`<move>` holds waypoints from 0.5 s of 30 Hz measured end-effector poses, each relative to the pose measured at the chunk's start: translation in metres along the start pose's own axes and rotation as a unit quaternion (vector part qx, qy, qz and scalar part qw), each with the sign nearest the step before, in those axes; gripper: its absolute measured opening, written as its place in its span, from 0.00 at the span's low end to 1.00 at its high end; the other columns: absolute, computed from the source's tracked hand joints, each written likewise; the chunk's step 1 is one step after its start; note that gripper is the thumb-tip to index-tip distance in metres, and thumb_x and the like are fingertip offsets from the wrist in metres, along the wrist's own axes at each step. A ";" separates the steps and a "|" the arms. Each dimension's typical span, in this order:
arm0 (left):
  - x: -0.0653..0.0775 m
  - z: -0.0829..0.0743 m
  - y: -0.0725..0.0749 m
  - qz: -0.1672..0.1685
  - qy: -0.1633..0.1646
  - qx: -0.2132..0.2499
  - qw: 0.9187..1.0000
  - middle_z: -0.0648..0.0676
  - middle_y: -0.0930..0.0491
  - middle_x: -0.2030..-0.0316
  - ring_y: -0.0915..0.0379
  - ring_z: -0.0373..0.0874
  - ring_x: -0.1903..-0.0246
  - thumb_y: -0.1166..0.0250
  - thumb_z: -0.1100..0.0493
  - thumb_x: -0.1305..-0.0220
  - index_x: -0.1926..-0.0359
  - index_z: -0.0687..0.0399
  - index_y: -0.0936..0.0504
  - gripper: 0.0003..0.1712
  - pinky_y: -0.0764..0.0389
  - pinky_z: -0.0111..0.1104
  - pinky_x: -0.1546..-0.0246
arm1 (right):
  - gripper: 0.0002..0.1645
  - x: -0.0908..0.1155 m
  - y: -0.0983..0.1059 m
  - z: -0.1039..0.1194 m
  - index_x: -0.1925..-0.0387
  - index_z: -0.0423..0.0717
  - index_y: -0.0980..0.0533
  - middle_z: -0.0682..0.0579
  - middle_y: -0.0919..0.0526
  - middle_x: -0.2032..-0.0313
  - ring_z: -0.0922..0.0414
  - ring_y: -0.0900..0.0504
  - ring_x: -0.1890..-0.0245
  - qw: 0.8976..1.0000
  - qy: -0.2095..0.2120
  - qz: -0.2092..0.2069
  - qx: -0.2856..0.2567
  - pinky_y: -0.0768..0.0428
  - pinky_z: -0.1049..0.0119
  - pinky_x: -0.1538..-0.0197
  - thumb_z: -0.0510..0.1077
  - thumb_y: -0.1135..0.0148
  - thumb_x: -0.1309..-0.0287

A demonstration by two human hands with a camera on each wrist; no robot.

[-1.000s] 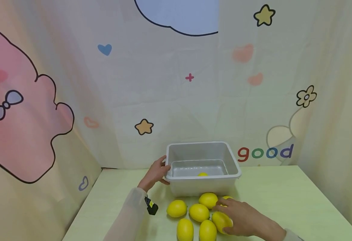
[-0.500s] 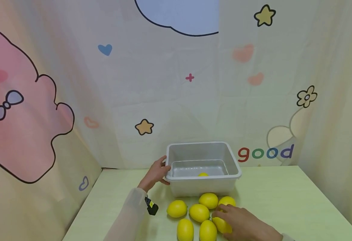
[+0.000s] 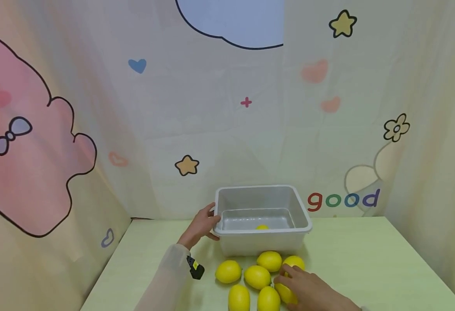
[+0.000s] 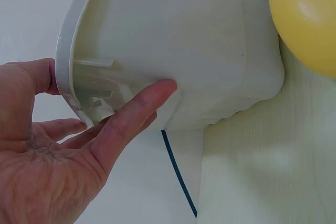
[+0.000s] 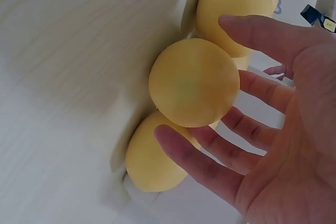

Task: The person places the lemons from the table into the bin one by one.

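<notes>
My left hand grips the left end of a pale grey plastic bin, its fingers at the rim and against the outer wall, as the left wrist view shows. The top of one yellow lemon shows inside the bin. My right hand is spread over a lemon at the right of the group. In the right wrist view its fingers reach around this lemon, some fingertips right at its side, while the thumb stands off from it, in front of another lemon.
Several lemons lie close together in front of the bin, among them a left one, a middle one and a far right one. Behind the pale green table hangs a printed curtain.
My right hand has lowered and shifted slightly around the right lemon, uncovering more of the lemon behind it. The left hand keeps its place on the bin.
</notes>
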State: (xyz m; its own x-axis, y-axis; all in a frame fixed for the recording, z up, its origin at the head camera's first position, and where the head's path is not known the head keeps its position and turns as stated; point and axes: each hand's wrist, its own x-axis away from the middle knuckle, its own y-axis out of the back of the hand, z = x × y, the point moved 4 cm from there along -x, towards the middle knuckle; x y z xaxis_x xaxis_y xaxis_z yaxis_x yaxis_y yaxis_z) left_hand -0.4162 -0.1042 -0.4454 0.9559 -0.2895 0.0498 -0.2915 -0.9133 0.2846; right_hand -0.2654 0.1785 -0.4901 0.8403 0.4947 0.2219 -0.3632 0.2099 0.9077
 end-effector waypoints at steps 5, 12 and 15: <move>0.000 -0.001 0.000 0.000 0.001 0.001 1.000 0.68 0.37 0.30 0.27 0.66 0.42 0.46 0.57 0.30 0.23 0.51 0.50 0.39 0.13 0.48 0.70 | 0.30 0.001 -0.002 0.002 0.42 0.67 0.25 0.53 0.26 0.38 0.47 0.24 0.43 1.000 -0.005 0.000 0.003 0.23 0.41 0.42 0.59 0.30 0.48; 0.001 -0.002 0.000 0.000 0.004 0.003 1.000 0.69 0.39 0.30 0.27 0.67 0.42 0.46 0.57 0.30 0.23 0.52 0.52 0.40 0.13 0.50 0.69 | 0.38 0.005 -0.007 0.002 0.42 0.67 0.27 0.62 0.25 0.50 0.63 0.25 0.59 1.000 0.023 -0.011 0.011 0.18 0.54 0.51 0.74 0.34 0.54; 0.000 -0.002 0.000 0.000 0.002 0.002 1.000 0.70 0.39 0.30 0.26 0.66 0.43 0.47 0.57 0.30 0.23 0.52 0.51 0.39 0.13 0.50 0.69 | 0.38 0.006 -0.008 0.001 0.43 0.69 0.28 0.63 0.24 0.50 0.63 0.24 0.59 1.000 0.017 -0.009 0.005 0.18 0.53 0.51 0.75 0.35 0.54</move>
State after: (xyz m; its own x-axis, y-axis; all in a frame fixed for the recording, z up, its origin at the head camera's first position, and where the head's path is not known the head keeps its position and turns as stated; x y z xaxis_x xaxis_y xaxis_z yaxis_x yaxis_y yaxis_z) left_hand -0.4160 -0.1036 -0.4433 0.9562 -0.2878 0.0526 -0.2907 -0.9144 0.2817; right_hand -0.2576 0.1790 -0.4957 0.8321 0.5196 0.1938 -0.3448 0.2110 0.9147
